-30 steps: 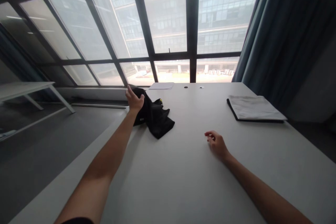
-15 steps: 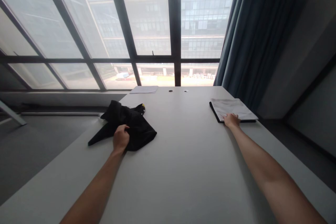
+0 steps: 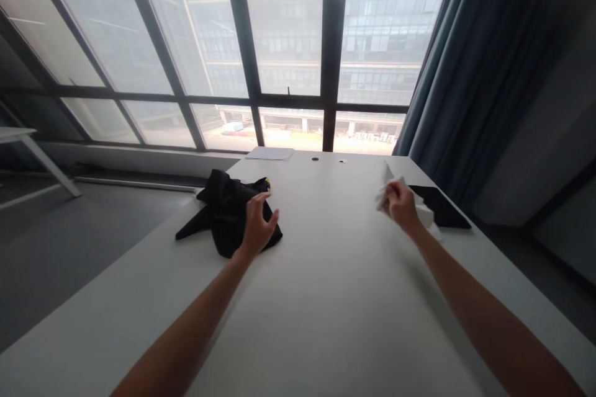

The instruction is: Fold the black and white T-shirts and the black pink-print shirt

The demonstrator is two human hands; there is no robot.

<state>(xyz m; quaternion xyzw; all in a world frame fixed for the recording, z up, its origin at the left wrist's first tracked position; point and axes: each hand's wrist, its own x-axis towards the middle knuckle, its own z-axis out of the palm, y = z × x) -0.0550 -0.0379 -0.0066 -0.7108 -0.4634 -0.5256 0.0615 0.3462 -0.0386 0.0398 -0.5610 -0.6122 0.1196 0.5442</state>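
Observation:
My right hand is closed on a white cloth, which hangs bunched and blurred around the fingers above the table. Just right of it lies a flat black item, perhaps folded fabric. Over the crumpled black cloth on the left, my left hand is raised with thumb and fingers apart, holding nothing. A small yellow patch shows at the far end of that black cloth.
The long white table runs toward large windows. At its far end lie white paper sheets and two small round fittings. A blue curtain hangs at the right. Another white table stands at the far left.
My right hand has lifted the white cloth off the flat black item and drawn it left. My left hand has let go of the black cloth, risen and opened. The view has turned slightly left.

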